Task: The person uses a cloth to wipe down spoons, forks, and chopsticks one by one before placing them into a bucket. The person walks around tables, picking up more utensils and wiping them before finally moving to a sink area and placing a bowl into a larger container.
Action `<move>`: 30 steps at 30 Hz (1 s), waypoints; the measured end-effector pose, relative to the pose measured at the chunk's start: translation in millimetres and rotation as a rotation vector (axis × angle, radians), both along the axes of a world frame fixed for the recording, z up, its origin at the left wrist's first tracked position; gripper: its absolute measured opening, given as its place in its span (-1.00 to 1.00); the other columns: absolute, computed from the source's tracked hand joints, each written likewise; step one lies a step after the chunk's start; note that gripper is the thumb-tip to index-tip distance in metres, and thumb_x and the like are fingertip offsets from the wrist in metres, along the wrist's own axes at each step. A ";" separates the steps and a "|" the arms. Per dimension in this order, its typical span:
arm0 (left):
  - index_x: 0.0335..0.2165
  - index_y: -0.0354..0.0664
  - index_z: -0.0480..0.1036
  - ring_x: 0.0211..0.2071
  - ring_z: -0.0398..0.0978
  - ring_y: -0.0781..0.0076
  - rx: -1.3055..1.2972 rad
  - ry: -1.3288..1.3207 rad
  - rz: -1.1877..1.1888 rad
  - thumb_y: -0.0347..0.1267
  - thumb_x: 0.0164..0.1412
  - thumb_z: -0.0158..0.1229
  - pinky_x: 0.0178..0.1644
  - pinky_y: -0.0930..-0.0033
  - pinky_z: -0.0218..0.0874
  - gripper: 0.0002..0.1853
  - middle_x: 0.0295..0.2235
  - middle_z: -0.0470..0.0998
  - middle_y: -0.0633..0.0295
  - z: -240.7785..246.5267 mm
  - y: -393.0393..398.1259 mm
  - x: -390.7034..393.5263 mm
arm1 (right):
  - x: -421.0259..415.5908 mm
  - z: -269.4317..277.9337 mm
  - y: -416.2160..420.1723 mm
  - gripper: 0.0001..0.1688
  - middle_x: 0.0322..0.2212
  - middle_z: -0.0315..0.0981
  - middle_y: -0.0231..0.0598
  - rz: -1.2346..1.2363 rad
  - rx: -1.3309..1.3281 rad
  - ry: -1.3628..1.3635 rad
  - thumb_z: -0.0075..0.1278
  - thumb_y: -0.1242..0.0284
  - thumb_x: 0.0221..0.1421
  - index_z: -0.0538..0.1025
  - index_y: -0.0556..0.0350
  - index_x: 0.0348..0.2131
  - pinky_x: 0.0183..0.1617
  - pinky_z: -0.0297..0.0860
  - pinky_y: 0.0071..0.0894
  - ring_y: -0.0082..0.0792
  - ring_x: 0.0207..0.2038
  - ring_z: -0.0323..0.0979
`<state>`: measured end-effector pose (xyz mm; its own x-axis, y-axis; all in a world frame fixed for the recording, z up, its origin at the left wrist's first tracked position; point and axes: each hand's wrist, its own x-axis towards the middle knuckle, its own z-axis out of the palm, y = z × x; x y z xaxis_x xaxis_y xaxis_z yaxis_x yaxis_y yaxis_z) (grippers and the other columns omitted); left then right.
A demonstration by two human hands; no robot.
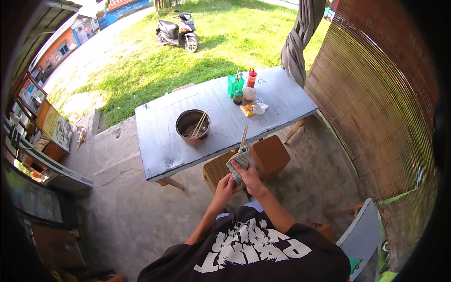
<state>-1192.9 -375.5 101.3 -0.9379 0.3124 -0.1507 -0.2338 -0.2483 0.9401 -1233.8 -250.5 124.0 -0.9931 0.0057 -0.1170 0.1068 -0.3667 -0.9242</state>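
My right hand (249, 177) is wrapped around a folded checked cloth (240, 160), its thumb pressed across the front. Out of the top of the cloth stick the ends of wooden chopsticks (243, 135). Below it my left hand (225, 187) pinches the bottom end of the bundle; what lies between those fingertips is hidden. Both hands are in front of the near edge of a white-topped table (158, 137). On the table stands a dark-lined pot (193, 140), with more chopsticks (199, 123) leaning inside and other utensils low in it.
A green utensil holder (235, 86), a red sauce bottle (251, 78), a dark sauce bottle (238, 97), a pale round container (249, 93) and a plastic packet (253, 108) stand together at the table's right. Brown stools (270, 157) sit under the near edge. A bamboo blind (373, 105) hangs right.
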 end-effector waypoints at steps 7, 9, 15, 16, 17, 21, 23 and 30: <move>-0.43 -0.04 0.30 -0.62 -0.01 0.71 0.353 -0.394 -0.331 -0.02 0.47 -0.17 -0.53 0.57 -0.16 -0.58 -0.63 0.12 0.56 -19.9 -10.3 -12.4 | -47.7 -4.2 54.5 -0.74 -0.39 0.53 -0.46 -0.128 -0.374 -0.083 0.22 0.29 0.17 0.51 0.03 -0.24 -0.40 0.41 -0.55 -0.61 -0.42 0.47; -0.43 -0.05 0.31 -0.62 0.00 0.70 0.205 -0.408 -0.295 -0.02 0.47 -0.16 -0.52 0.58 -0.14 -0.58 -0.63 0.11 0.55 -22.1 0.1 -14.6 | -51.9 -10.7 55.7 -0.82 -0.35 0.51 -0.49 -0.115 -0.240 -0.069 0.21 0.36 0.18 0.54 0.01 -0.28 -0.27 0.41 -0.58 -0.65 -0.34 0.46; -0.28 -0.26 0.50 -0.52 0.20 0.64 -0.424 0.017 0.074 -0.17 0.44 -0.04 -0.45 0.49 0.08 -0.63 -0.59 0.30 0.42 -30.6 36.9 -56.3 | -79.3 -41.6 75.0 -0.75 -0.31 0.51 -0.49 -0.032 -0.097 -0.106 0.21 0.42 0.17 0.50 0.01 -0.17 -0.19 0.41 -0.59 -0.64 -0.28 0.47; -0.27 -0.26 0.51 -0.51 0.21 0.64 -0.475 0.045 0.056 -0.18 0.44 -0.04 -0.44 0.48 0.09 -0.64 -0.58 0.32 0.41 -30.1 41.7 -67.3 | -96.1 -41.3 86.9 -0.75 -0.33 0.53 -0.46 -0.118 -0.208 -0.151 0.22 0.40 0.16 0.51 0.03 -0.18 -0.21 0.42 -0.56 -0.61 -0.29 0.47; -0.26 -0.26 0.51 -0.50 0.22 0.63 -0.526 0.072 0.037 -0.20 0.44 -0.04 -0.43 0.47 0.11 -0.65 -0.57 0.35 0.40 -29.0 49.5 -77.8 | -116.4 -39.3 102.1 -0.75 -0.33 0.53 -0.45 -0.158 -0.235 -0.127 0.21 0.40 0.16 0.50 0.04 -0.18 -0.21 0.42 -0.56 -0.61 -0.30 0.48; -0.21 -0.27 0.51 -0.48 0.23 0.68 -0.360 -0.037 0.083 -0.23 0.45 -0.05 -0.42 0.51 0.10 -0.68 -0.51 0.37 0.47 -18.8 85.8 -112.5 | -156.9 -36.5 126.6 -0.79 -0.37 0.52 -0.48 -0.126 -0.197 -0.126 0.21 0.42 0.16 0.51 0.06 -0.21 -0.24 0.40 -0.57 -0.65 -0.33 0.45; -0.17 -0.26 0.50 -0.50 0.18 0.73 -0.277 -0.086 0.131 -0.24 0.45 -0.06 -0.44 0.56 0.05 -0.68 -0.52 0.32 0.50 -20.2 107.1 -128.1 | -158.5 -43.5 133.8 -0.81 -0.38 0.51 -0.51 0.130 -0.006 -0.135 0.21 0.43 0.16 0.52 0.06 -0.24 -0.24 0.39 -0.59 -0.67 -0.34 0.43; -0.17 -0.25 0.51 -0.55 0.04 0.79 -0.049 -0.183 0.154 -0.23 0.45 -0.04 -0.52 0.61 -0.14 -0.69 -0.58 0.14 0.60 -17.4 140.8 -159.4 | -240.8 -40.7 178.8 -0.81 -0.45 0.47 -0.54 -0.224 -0.201 -0.194 0.22 0.39 0.14 0.51 0.01 -0.29 -0.38 0.34 -0.58 -0.69 -0.46 0.38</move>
<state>-1352.3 -234.8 83.9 -0.9298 0.1557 -0.3336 -0.3638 -0.2497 0.8974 -1474.5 -71.7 83.4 -0.9290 0.1787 -0.3242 0.1696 -0.5730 -0.8018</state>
